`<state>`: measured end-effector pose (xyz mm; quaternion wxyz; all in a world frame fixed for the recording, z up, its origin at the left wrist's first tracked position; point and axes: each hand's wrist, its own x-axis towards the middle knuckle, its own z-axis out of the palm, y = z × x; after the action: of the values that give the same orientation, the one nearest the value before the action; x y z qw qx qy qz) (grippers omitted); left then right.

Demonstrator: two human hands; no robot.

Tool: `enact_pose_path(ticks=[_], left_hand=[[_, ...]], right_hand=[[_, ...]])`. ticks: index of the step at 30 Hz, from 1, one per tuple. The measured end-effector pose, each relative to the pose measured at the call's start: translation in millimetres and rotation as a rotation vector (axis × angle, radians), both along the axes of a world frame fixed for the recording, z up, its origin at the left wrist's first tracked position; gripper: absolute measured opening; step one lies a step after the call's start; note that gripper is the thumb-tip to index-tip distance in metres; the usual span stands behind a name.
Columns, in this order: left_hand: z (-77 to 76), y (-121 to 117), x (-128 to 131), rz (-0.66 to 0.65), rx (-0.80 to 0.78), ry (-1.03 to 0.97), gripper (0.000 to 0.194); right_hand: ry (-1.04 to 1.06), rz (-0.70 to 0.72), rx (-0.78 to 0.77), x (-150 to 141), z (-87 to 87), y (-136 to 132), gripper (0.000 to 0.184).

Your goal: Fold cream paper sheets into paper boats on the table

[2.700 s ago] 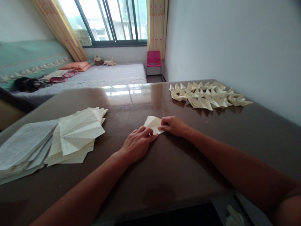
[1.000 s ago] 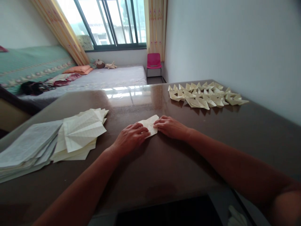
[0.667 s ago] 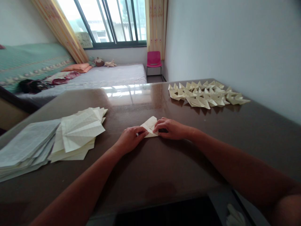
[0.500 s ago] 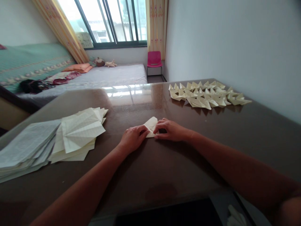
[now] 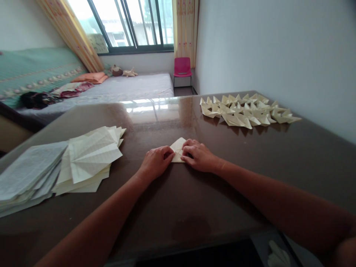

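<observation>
A small folded sheet of cream paper (image 5: pixel 178 149) lies on the brown table (image 5: pixel 172 200) between my hands. My left hand (image 5: pixel 158 159) pinches its left corner, thumb against fingers. On the right side, my right hand (image 5: pixel 198 155) grips the paper with curled fingers and the thumb near its lower edge. The paper's side corners are hidden under my fingertips. Farther back on the right stand several folded paper boats (image 5: pixel 244 111) in close rows. To the left lies a fanned stack of creased cream sheets (image 5: pixel 93 155).
A pile of greyish printed sheets (image 5: pixel 30 167) sits at the table's left, beside the cream stack. Beyond the table are a bed (image 5: pixel 144 85) and a pink chair (image 5: pixel 182 68). A white wall (image 5: pixel 272 55) runs along the right side.
The paper has gone from a wider, flatter shape to a smaller pointed one with a straight lower edge. My right hand has shifted slightly nearer to me; both hands stay on the paper.
</observation>
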<state>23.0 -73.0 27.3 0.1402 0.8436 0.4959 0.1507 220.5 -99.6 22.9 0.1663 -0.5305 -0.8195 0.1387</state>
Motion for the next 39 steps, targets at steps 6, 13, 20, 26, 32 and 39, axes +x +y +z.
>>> enact_pose_path(ticks=[6, 13, 20, 26, 32, 39], left_hand=[[-1.5, -0.1, 4.9, 0.014, 0.061, 0.061, 0.022], [-2.2, 0.0, 5.0, -0.013, 0.083, 0.086, 0.022], [-2.3, -0.7, 5.5, -0.022, 0.096, 0.106, 0.021], [-1.2, -2.0, 6.8, -0.026, 0.092, 0.116, 0.022], [-1.3, -3.7, 8.0, -0.028, 0.114, 0.146, 0.022], [-2.3, -5.2, 8.8, -0.020, 0.140, 0.175, 0.022]], right_hand=[[-0.035, -0.009, 0.014, -2.7, 1.7, -2.0, 0.019], [0.066, 0.116, -0.021, 8.7, 4.0, 3.0, 0.012], [0.161, 0.293, -0.075, 31.7, 10.8, 8.5, 0.036], [0.087, 0.399, 0.030, 31.7, 14.0, 6.9, 0.037], [0.084, 0.431, 0.016, 31.3, 15.1, 8.3, 0.027], [-0.021, 0.510, 0.067, 29.3, 26.7, 0.0, 0.032]])
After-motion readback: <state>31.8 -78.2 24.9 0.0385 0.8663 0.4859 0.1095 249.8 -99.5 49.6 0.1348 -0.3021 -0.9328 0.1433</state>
